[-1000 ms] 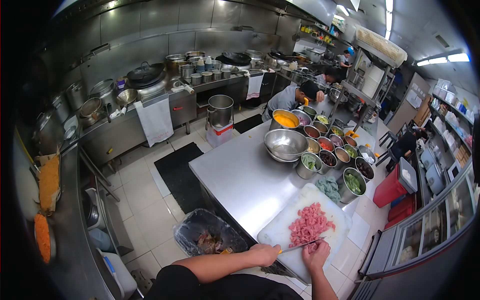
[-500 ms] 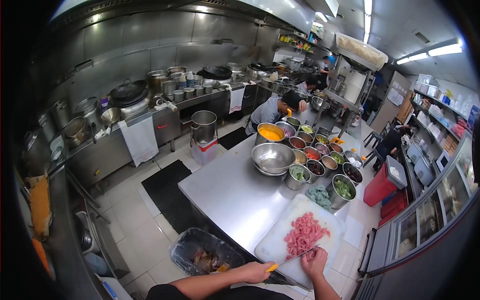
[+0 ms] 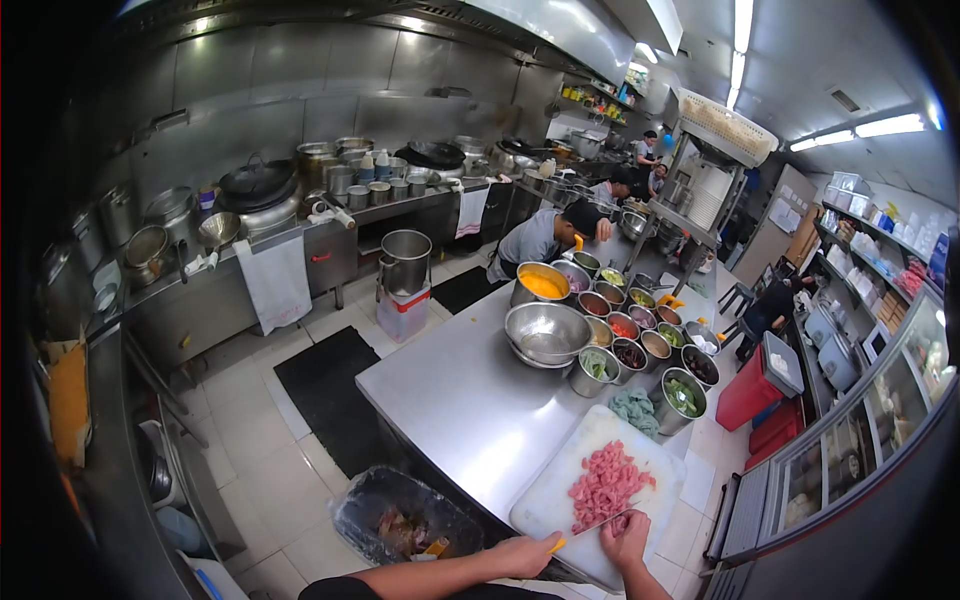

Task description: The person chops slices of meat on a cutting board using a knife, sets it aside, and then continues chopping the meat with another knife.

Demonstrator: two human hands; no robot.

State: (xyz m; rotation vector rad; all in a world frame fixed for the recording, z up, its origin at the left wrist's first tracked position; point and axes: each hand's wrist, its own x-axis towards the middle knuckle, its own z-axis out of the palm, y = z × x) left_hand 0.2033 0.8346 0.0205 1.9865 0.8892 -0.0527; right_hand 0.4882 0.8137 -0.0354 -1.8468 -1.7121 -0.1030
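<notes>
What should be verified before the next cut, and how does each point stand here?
1. Knife held by its yellow handle in the left hand: ok.
2. Right hand at the meat being cut: ok.
3. Right fingertips safely clear of the edge: cannot tell; they are close to the blade, and the gap is too small to judge.
4. Cut pieces lying on the cutting board: ok.
5. Board secured against slipping on the table: cannot tell; its underside is hidden.
6. Green cloth out of the blade's way: ok, beyond the pieces.
</notes>
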